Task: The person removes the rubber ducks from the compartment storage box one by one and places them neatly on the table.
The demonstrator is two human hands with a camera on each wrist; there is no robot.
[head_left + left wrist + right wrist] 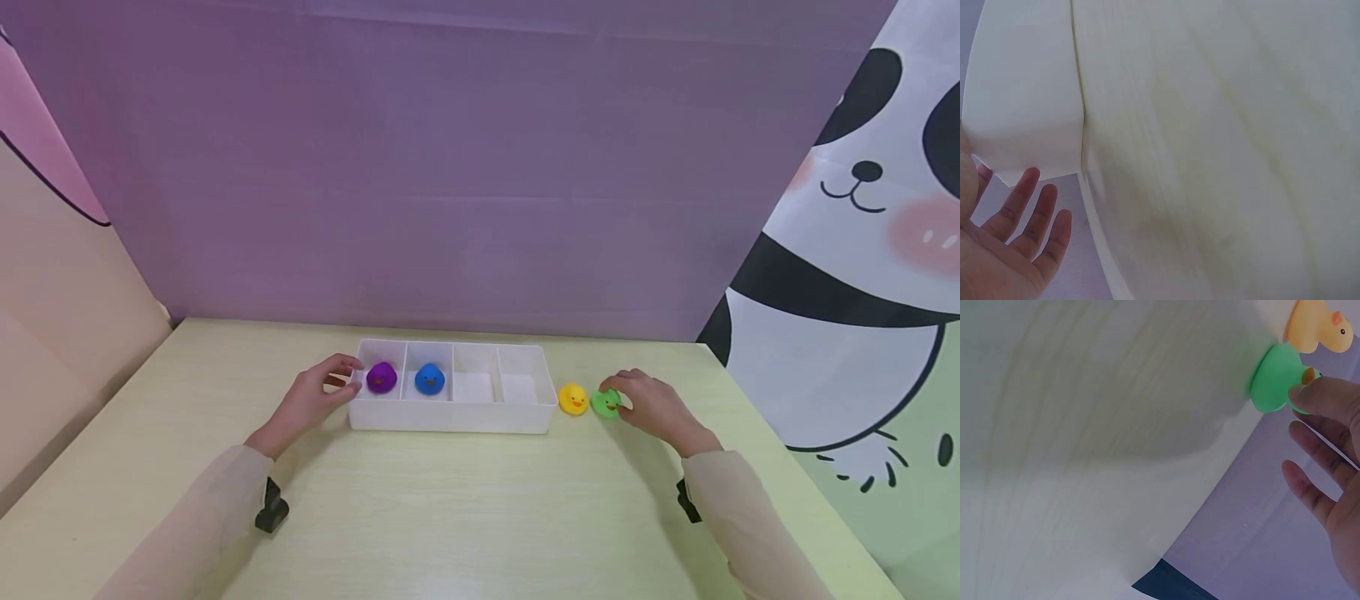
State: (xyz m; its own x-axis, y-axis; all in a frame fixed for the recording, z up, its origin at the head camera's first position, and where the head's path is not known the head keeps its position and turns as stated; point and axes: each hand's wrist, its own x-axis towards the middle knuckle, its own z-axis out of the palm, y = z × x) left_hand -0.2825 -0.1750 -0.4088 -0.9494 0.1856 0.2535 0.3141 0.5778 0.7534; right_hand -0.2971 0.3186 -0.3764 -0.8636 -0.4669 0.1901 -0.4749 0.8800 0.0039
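A white box (450, 418) with several compartments in a row stands on the table. A purple rubber duck (382, 378) sits in its leftmost compartment and a blue rubber duck (430, 380) in the one beside it. My left hand (321, 392) rests at the box's left end, thumb and index fingertips against that end; in the left wrist view its other fingers (1050, 247) stretch loosely away. To the right of the box, my right hand (652, 406) pinches a green rubber duck (604, 404) between thumb and fingers. A yellow rubber duck (573, 400) sits between the box and the green one.
The pale wooden table (450, 517) ends at a purple backdrop (450, 167) just behind the box. A panda picture (855, 250) covers the wall on the right. Black wrist straps (272, 506) show at both sleeves.
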